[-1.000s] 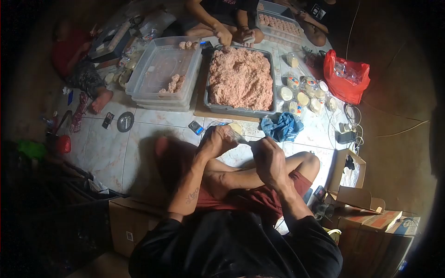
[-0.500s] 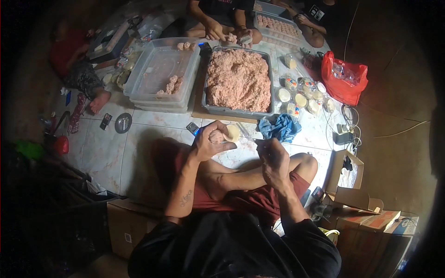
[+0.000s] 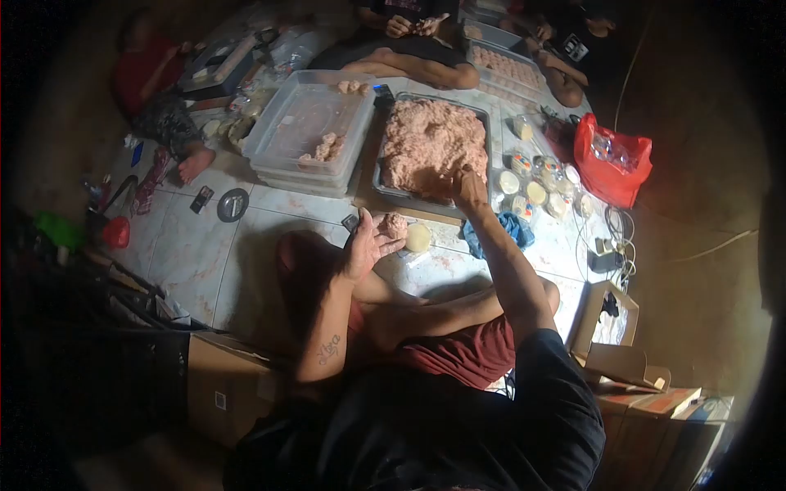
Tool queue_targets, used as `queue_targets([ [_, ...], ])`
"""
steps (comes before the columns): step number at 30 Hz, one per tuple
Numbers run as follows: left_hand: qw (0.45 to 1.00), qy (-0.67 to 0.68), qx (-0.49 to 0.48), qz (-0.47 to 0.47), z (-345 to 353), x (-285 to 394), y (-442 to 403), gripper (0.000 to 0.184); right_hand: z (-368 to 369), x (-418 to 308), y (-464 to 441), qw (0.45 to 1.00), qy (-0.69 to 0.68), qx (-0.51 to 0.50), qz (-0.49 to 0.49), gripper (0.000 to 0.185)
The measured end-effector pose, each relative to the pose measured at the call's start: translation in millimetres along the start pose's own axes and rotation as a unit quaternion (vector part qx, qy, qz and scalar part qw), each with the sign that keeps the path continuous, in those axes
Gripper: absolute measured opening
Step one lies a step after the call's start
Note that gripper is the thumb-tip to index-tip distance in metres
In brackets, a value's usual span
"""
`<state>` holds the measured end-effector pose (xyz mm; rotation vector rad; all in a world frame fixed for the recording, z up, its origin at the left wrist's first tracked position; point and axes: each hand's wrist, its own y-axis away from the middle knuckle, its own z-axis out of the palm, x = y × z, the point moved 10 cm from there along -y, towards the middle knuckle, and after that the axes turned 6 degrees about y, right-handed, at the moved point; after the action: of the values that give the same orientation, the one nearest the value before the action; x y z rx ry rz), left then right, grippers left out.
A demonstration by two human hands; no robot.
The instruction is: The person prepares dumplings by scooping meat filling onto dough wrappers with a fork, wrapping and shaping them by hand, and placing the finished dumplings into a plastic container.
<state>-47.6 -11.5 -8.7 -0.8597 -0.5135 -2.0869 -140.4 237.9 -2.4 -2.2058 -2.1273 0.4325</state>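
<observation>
My left hand (image 3: 360, 250) is turned palm up, with a rough ball of pink minced meat (image 3: 395, 226) resting on its fingers. Beside those fingertips, low over the tiles, is a round pale dough wrapper (image 3: 418, 237), perhaps the top of a stack. My right hand (image 3: 469, 190) reaches out to the near right part of a grey tub (image 3: 378, 182) heaped with minced meat (image 3: 430, 143). Its fingers are closed at the meat's surface, and whatever they grip is hidden.
Left of the tub stand stacked clear plastic boxes (image 3: 299, 176) with a few meat lumps. On the right are wrapped packs of round wrappers (image 3: 536, 192), a blue cloth (image 3: 514, 233) and a red bag (image 3: 610, 168). Other people sit around the far side. Cardboard boxes flank me.
My right hand has moved forward from above my lap to the meat tub. My left hand has opened out flatter under the meat ball. The view has shifted slightly.
</observation>
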Motion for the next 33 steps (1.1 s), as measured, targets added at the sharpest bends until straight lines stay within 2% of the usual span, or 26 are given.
queue_targets([
  [1, 1.000, 0.016, 0.003, 0.000, -4.9, 2.0, 2.0, 0.094, -10.4, -14.1, 2.1, 1.000, -0.001, -0.002, -0.009, 0.028],
  [3, 1.000, 0.016, 0.023, 0.012, -9.6, 10.7, 5.2, 0.096, -62.4, -52.0, 12.7, 0.983, 0.018, 0.173, -0.053, 0.025],
  [4, 0.999, 0.012, 0.043, 0.024, -14.0, 13.8, 7.6, 0.097, -81.9, -81.1, 25.9, 0.954, -0.066, 0.249, -0.153, 0.027],
  [5, 0.997, 0.008, 0.062, 0.033, -18.3, 15.2, 9.1, 0.097, -82.2, -103.1, 36.3, 0.949, -0.087, 0.221, -0.206, 0.027],
  [6, 0.996, 0.026, 0.082, 0.038, -22.5, 13.6, 8.6, 0.093, -95.8, -129.5, 38.0, 0.971, -0.163, 0.083, -0.154, 0.028],
  [7, 0.995, 0.028, 0.087, 0.036, -28.0, 12.4, 9.2, 0.093, -91.9, -151.9, 47.9, 0.966, -0.234, -0.058, -0.096, 0.029],
  [10, 0.999, 0.021, -0.018, 0.021, -18.3, 13.5, 3.7, 0.074, -45.0, -176.8, 61.5, 0.956, -0.241, -0.072, -0.150, 0.023],
  [11, 0.999, 0.024, -0.013, 0.021, -32.0, 9.1, 0.3, 0.074, -17.9, -189.5, 62.2, 0.957, -0.135, -0.049, -0.250, 0.030],
  [12, 0.994, -0.044, 0.085, 0.053, -72.0, 7.1, -2.5, 0.072, 1.0, -205.2, 67.2, 0.937, -0.028, -0.025, -0.348, 0.038],
  [13, 0.973, -0.111, 0.183, 0.082, -96.6, 20.6, 3.0, 0.069, 2.0, -211.4, 64.2, 0.935, -0.030, -0.031, -0.352, 0.038],
  [15, 0.951, -0.053, 0.265, 0.151, -122.3, 58.8, 20.0, 0.063, 12.3, -191.8, 40.6, 0.961, -0.188, -0.107, -0.174, 0.032],
  [16, 0.955, -0.004, 0.244, 0.170, -132.2, 77.4, 23.2, 0.062, 6.7, -195.4, 51.5, 0.930, -0.196, 0.126, -0.284, 0.025],
  [17, 0.956, 0.045, 0.221, 0.189, -145.3, 92.8, 26.9, 0.060, 14.8, -200.9, 49.9, 0.930, -0.197, 0.120, -0.287, 0.025],
  [19, 0.942, 0.177, 0.154, 0.240, -169.6, 99.0, 32.4, 0.061, 6.6, -230.8, 66.8, 0.894, -0.009, 0.297, -0.336, 0.028],
  [20, 0.916, 0.303, 0.126, 0.232, -184.2, 90.8, 29.4, 0.061, 6.6, -239.1, 60.3, 0.877, -0.099, 0.293, -0.367, 0.031],
  [21, 0.913, 0.305, 0.131, 0.235, -189.2, 92.1, 30.2, 0.061, 17.6, -247.9, 56.1, 0.877, -0.101, 0.288, -0.371, 0.031],
  [23, 0.865, 0.410, 0.111, 0.268, -195.8, 97.1, 33.5, 0.060, 58.6, -255.1, 55.9, 0.874, -0.084, 0.301, -0.372, 0.030],
  [25, 0.860, 0.408, 0.126, 0.279, -203.8, 99.1, 30.1, 0.059, 148.4, -240.9, 38.4, 0.919, -0.100, 0.150, -0.350, 0.031],
  [27, 0.870, 0.391, 0.155, 0.256, -208.9, 91.0, 25.0, 0.060, 184.0, -243.4, 38.8, 0.927, -0.050, 0.050, -0.368, 0.036],
  [29, 0.882, 0.369, 0.153, 0.251, -210.5, 91.3, 21.9, 0.060, 187.6, -239.9, 28.2, 0.952, -0.031, -0.122, -0.278, 0.043],
  [31, 0.891, 0.343, 0.171, 0.241, -209.1, 88.1, 22.9, 0.060, 112.8, -224.8, 38.1, 0.970, -0.095, -0.077, -0.210, 0.051],
  [33, 0.893, 0.343, 0.164, 0.240, -212.7, 85.1, 20.7, 0.059, 82.5, -196.6, 57.7, 0.960, -0.133, -0.039, -0.244, 0.059],
])
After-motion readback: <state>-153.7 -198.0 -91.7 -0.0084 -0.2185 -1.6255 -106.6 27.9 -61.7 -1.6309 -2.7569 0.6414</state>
